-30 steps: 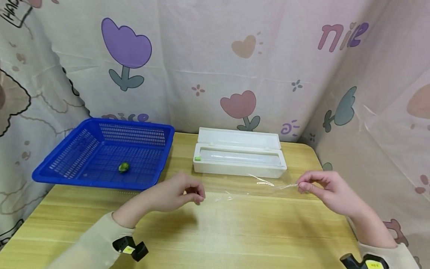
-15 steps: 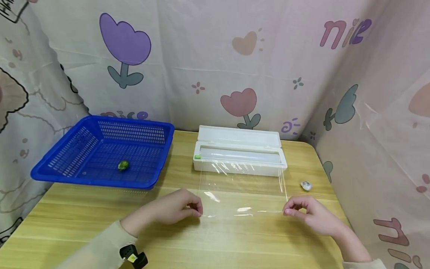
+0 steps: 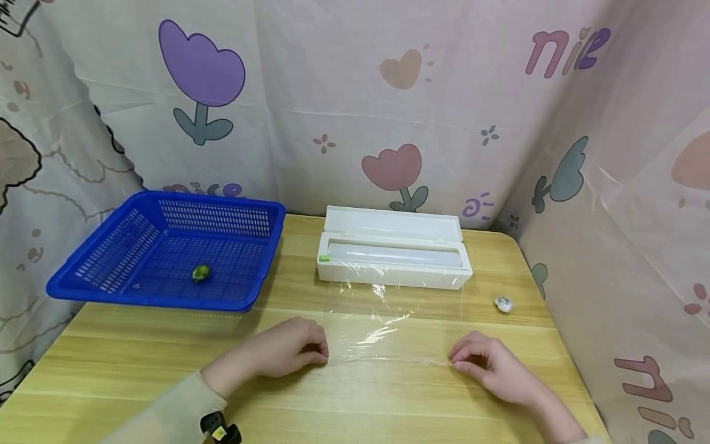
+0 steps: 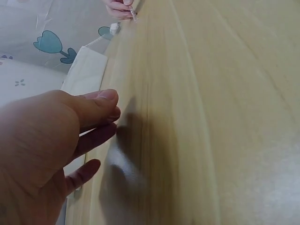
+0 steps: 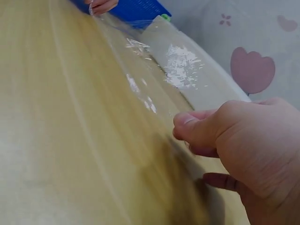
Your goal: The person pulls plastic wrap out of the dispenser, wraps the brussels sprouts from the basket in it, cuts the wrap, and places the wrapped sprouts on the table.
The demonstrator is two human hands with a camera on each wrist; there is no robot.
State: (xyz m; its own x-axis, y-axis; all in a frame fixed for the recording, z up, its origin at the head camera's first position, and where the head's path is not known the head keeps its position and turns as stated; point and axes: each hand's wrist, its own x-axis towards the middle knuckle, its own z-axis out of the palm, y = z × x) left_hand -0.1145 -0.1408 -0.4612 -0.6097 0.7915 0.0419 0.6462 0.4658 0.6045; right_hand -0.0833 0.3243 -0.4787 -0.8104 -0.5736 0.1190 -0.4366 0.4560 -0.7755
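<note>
A sheet of clear plastic wrap point(image 3: 383, 327) stretches from the front of a white dispenser box point(image 3: 394, 277) down over the table. Its near left corner is pinched between thumb and fingers of my left hand point(image 3: 291, 348). My right hand point(image 3: 493, 367) pinches the near right corner. In the right wrist view the wrap point(image 5: 140, 61) shows bright glints, with the right thumb and forefinger closed on its edge. The box's lid point(image 3: 394, 223) stands open at the back, and a roll point(image 3: 394, 254) lies inside.
A blue plastic basket point(image 3: 150, 302) with a small green item point(image 3: 201, 272) in it stands at the left. A small whitish lump point(image 3: 503, 304) lies on the table point(image 3: 388, 413) at the right. Patterned cloth point(image 3: 310, 80) hangs behind and at both sides.
Both hands have come nearer to me, drawing the wrap out from the box. The right hand has also moved left, and the whitish lump it covered now shows.
</note>
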